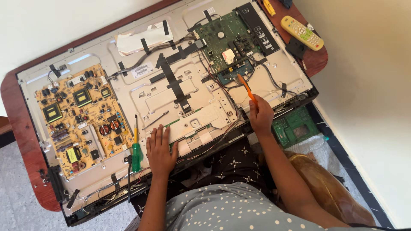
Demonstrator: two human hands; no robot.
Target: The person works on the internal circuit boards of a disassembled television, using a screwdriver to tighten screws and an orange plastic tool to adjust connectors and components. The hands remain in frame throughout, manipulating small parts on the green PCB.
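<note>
- Nearest the camera, the left hand (160, 150) lies flat and open, fingers spread, on the metal back plate of the opened flat-panel television (128, 92) at its near edge; judged from the posture, it braces the chassis and holds nothing.
- Just left of that hand, a green-handled screwdriver (136, 147) rests on the plate with its yellow shaft pointing away from the person; it lies close to the hand but is not gripped.
- Right hand (260, 115) is closed around the lower end of an orange-handled tool (247, 89), probably a screwdriver, near the right part of the near edge.
- Orange-handled tool projects up and away from the fist, and its tip reaches the wire bundle just below the green main board (222, 40); the exact contact point is too small to tell.
- Green main board sits toward the far right corner of the chassis; the yellow power supply board (79, 117) occupies the left end, well apart from both hands.
- Black tape strips (173, 79) hold flat cables down across the middle of the plate, between the two boards.
- Television lies face down on a brown wooden table (19, 128), which gives access to the rear.
- Cream remote control (302, 33) lies on the table's far right corner, beyond the chassis.
- Loose green circuit board (295, 126) rests below the table's right side, just beyond the right hand.
</note>
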